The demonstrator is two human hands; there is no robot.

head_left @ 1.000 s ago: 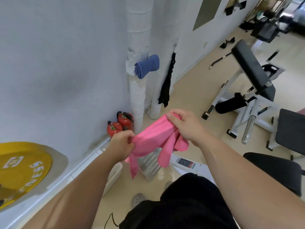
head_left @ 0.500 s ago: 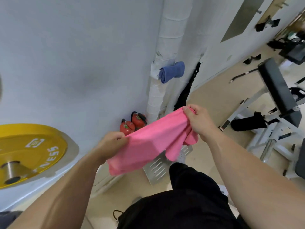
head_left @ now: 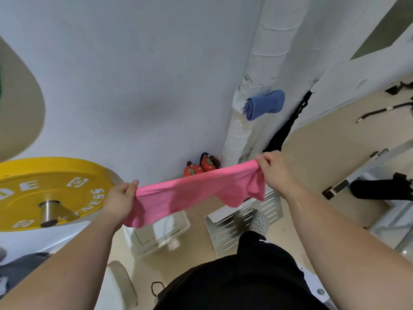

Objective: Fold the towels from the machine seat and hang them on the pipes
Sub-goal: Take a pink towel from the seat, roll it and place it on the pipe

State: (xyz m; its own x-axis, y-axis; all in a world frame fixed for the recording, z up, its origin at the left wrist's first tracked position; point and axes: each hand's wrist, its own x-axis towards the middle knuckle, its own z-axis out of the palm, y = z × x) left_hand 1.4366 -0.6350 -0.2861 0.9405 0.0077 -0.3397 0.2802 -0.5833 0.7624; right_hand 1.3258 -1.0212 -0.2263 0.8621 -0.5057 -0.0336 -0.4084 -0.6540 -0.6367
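Observation:
A pink towel is stretched out in the air in front of me. My left hand grips its left end and my right hand pinches its right top corner; the cloth sags between them. Ahead stand white wrapped pipes against the wall. A folded blue towel hangs on the pipes above my right hand. A black cloth hangs just right of the pipes.
A yellow weight plate on a bar sits at my left. Two red extinguishers stand at the pipe base. A white slotted foot plate lies on the floor below the towel. A gym machine frame is at right.
My hands have moved apart and the pink towel has spread from a bunched clump into a wide strip. The view has turned left, toward the wall and weight plate.

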